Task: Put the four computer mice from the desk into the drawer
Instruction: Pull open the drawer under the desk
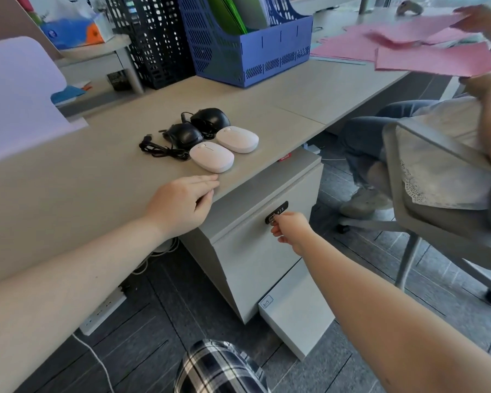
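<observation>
While right hand (288, 228) hides drawer (255, 251) lock, mice (211, 156) untouched

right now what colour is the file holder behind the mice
Blue, a perforated plastic file holder; the head view shows it clearly.

Two white mice (211, 156), two black mice (184, 135).

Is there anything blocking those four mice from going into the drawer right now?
Yes: the drawer itself appears shut. The right hand is at its lock or handle, while all four mice sit on the desk above. The left hand rests on the desk edge, nothing between it and them.
</observation>
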{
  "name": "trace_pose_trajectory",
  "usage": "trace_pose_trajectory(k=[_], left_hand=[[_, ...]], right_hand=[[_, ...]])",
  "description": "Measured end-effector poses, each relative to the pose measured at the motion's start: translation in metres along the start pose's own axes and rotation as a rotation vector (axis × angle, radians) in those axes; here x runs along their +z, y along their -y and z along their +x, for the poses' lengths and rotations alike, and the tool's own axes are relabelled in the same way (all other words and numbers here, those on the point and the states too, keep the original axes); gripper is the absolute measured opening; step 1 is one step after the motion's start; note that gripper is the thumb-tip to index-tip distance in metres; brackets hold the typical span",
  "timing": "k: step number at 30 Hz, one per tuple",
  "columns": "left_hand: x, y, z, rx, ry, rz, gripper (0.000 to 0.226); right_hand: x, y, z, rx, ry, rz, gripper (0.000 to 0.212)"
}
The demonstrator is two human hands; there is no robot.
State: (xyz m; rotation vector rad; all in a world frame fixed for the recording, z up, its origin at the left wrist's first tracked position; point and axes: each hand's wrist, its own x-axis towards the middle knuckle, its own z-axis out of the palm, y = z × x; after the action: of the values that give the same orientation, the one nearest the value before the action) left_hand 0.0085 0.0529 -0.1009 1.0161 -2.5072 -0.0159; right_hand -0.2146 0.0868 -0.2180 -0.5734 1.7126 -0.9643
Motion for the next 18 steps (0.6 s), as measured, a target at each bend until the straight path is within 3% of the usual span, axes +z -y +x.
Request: trace_pose_trajectory(k=[5,16,18], left_hand=[[0.0,-0.001,-0.001,-0.01,0.002,0.002,0.048],[-0.001,-0.004,-0.002,-0.079,0.026,-0.025,0.044],[-0.001,-0.004,-0.002,-0.087,0.04,-0.03,0.046]], right_hand=[[-0.033,-0.017,-0.019,-0.008,0.024,-0.078,0.02],[-0.108,-0.031,-0.073,0.07,0.159,-0.537,0.019],[-0.115,-0.03,-0.082,0.044,0.114,-0.72,0.017]])
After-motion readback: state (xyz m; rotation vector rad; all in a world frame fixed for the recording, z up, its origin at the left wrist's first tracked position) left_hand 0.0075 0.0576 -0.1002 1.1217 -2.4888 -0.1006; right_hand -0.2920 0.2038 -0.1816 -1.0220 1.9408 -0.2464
